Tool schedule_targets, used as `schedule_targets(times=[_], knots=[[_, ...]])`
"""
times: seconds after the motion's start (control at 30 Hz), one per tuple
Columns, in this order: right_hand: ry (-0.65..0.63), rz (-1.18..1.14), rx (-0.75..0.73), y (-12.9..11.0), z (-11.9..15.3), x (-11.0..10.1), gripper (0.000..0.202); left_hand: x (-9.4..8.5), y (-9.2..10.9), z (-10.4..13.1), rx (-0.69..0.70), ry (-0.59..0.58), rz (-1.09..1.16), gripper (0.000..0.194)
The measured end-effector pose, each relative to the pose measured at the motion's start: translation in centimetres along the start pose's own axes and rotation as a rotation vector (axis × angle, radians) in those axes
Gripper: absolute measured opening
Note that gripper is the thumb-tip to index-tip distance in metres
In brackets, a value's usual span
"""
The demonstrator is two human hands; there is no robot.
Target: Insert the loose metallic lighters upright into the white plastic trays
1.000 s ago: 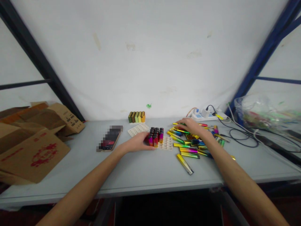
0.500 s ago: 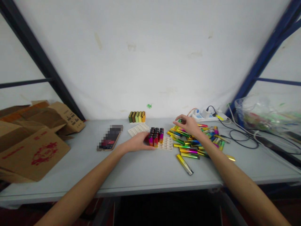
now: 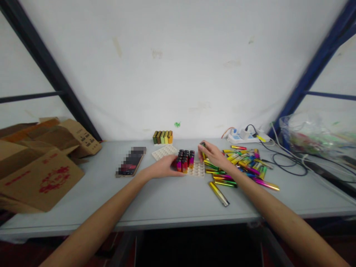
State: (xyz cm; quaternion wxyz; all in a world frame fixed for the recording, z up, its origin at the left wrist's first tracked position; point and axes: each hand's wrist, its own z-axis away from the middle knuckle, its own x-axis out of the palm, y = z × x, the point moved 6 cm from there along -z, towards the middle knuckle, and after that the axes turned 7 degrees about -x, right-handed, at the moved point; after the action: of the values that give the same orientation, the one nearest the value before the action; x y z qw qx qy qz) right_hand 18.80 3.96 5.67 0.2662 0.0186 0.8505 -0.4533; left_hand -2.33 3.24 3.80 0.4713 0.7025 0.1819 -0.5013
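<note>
Several purple-and-red lighters (image 3: 184, 163) with black tops stand upright in the left part of a white pitted tray (image 3: 198, 168). Around the left side of this group curves my left hand (image 3: 164, 167), its thumb along the front edge; the other fingers are partly hidden behind the lighters. My right hand (image 3: 211, 152) pinches a yellowish lighter (image 3: 204, 145) with a dark top, just above the tray's right back corner. To the right lies a loose pile of shiny lighters (image 3: 247, 163) in yellow, green, purple and blue. One yellow lighter (image 3: 218, 193) lies apart in front.
Behind is a second white tray (image 3: 164, 152), and against the wall a block of green, brown and yellow lighters (image 3: 162, 137). A phone (image 3: 132, 161) and cardboard boxes (image 3: 41, 174) lie left. A power strip (image 3: 244, 138), black cables (image 3: 289, 163) and a plastic bag (image 3: 311, 129) are at right.
My right hand has moved left from above the pile to the tray, carrying a lighter. My left hand stays beside the standing lighters.
</note>
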Motion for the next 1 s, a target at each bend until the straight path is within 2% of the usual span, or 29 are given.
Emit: schedule_targets(times=[0.17,0.33,0.5,0.77,1.0], knots=[[0.019,-0.062,0.087,0.3,0.4,1.1,0.048,-0.1,0.3,0.0,0.001,-0.011,0.010,0.059],[0.020,-0.313,0.210,0.7,0.6,2.3,0.058,0.0,-0.1,0.0,0.007,-0.009,0.024,0.060],[0.160,-0.224,0.238,1.0,0.6,1.5,0.050,0.0,-0.1,0.0,0.000,0.005,0.049,0.062],[0.231,-0.254,0.221,0.9,0.4,-0.1,0.040,0.1,-0.5,-0.1,-0.003,0.010,0.018,0.062],[0.198,-0.340,0.204,1.5,0.0,0.4,0.057,0.0,-0.3,0.0,-0.025,0.015,-0.008,0.063]])
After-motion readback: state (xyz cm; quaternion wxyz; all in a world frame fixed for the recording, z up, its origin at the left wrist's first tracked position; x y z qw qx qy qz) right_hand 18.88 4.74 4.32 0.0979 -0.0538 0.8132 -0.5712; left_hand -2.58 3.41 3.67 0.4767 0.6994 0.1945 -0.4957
